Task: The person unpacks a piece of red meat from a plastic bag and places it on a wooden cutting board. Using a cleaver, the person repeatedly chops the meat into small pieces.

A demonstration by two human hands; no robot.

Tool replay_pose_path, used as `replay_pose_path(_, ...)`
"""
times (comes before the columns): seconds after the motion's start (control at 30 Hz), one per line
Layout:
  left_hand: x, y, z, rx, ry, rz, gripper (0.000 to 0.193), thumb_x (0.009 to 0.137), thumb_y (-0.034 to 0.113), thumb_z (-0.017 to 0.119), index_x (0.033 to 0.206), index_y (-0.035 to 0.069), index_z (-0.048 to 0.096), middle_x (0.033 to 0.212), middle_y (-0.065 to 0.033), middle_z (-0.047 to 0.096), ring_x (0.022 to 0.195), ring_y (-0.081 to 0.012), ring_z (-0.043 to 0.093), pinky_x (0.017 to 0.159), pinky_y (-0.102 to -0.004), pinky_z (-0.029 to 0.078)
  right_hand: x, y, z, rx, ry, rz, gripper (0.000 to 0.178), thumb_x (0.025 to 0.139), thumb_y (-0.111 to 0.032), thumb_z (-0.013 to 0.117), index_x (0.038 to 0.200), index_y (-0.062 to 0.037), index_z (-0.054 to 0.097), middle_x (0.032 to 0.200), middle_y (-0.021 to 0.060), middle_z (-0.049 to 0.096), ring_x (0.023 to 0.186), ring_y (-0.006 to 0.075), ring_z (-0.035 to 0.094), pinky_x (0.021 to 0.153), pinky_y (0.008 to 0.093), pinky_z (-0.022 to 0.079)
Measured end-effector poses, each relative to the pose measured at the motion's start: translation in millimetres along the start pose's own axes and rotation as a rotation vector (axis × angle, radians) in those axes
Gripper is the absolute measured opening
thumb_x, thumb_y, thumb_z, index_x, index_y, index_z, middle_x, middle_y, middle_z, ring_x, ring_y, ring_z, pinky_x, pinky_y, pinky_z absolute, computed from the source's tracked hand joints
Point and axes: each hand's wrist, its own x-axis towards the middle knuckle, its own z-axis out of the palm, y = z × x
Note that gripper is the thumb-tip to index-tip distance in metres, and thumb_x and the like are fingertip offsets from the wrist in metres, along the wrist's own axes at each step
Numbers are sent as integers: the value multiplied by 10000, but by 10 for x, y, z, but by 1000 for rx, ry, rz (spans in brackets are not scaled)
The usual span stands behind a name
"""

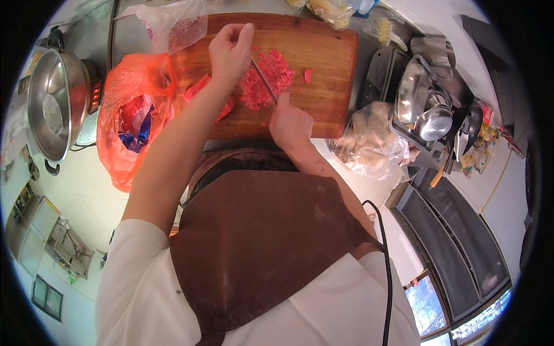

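Note:
My right hand (291, 122) is closed round the handle end of a knife (264, 79). The blade, seen nearly edge-on, points away and to the left across a heap of chopped red meat (276, 70). My left hand (231, 53) is over the board just left of the blade's far end; its fingers are bent and a little apart, with nothing visible in them. Larger meat pieces (198, 87) lie left of the heap, partly hidden by my left forearm. A small scrap of meat (308, 75) sits to the right. Under it all is a wooden cutting board (332, 52).
A red plastic bag (135, 75) hangs open left of the board, with a clear bag (179, 26) behind it. A steel pan (53, 104) stands far left. To the right are a filled clear bag (369, 141), metal trays (412, 89) and a brush (384, 30).

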Motion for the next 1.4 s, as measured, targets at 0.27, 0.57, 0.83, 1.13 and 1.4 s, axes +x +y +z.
replay_pose_path(0.27, 291, -128, 250, 90, 10, -283, 424, 923, 335, 738, 674, 10, 625, 583, 3, 553, 555, -76, 481, 530, -284, 422, 143, -157, -174, -74, -138, -7, 313, 843, -162, 658, 1076, -35, 491, 765, 205, 706, 741, 414, 712, 662, 540, 540)
replay_pose_path(0.57, 187, -178, 248, 272, 14, -114, 473, 901, 368, 744, 663, -19, 611, 565, -63, 576, 560, -126, 509, 577, -340, 467, 234, -29, 79, -33, -133, -8, 238, 922, -213, 568, 1062, -34, 495, 764, 246, 690, 725, 450, 694, 663, 580, 530)
replay_pose_path(0.83, 252, -8, 196, 318, 66, -126, 481, 926, 377, 703, 667, -18, 616, 553, -83, 574, 539, -127, 521, 542, -343, 458, 132, -4, -7, -65, 41, -83, 212, 909, -205, 568, 1019, -36, 502, 733, 229, 681, 696, 442, 687, 642, 589, 516)
replay_pose_path(1.13, 262, -259, 65, 154, 94, -183, 458, 937, 347, 729, 634, 33, 588, 610, 35, 538, 587, -62, 431, 540, -272, 381, 136, -187, -132, -104, -47, -86, 303, 789, -129, 695, 997, -37, 494, 711, 206, 679, 711, 427, 694, 650, 549, 531)
replay_pose_path(1.4, 192, -228, 36, 233, 112, -189, 468, 920, 342, 732, 642, -10, 599, 586, -19, 555, 587, -94, 467, 572, -314, 437, 248, -52, -11, -132, -97, -118, 262, 803, -120, 658, 998, -52, 497, 747, 199, 694, 709, 417, 699, 634, 530, 543)
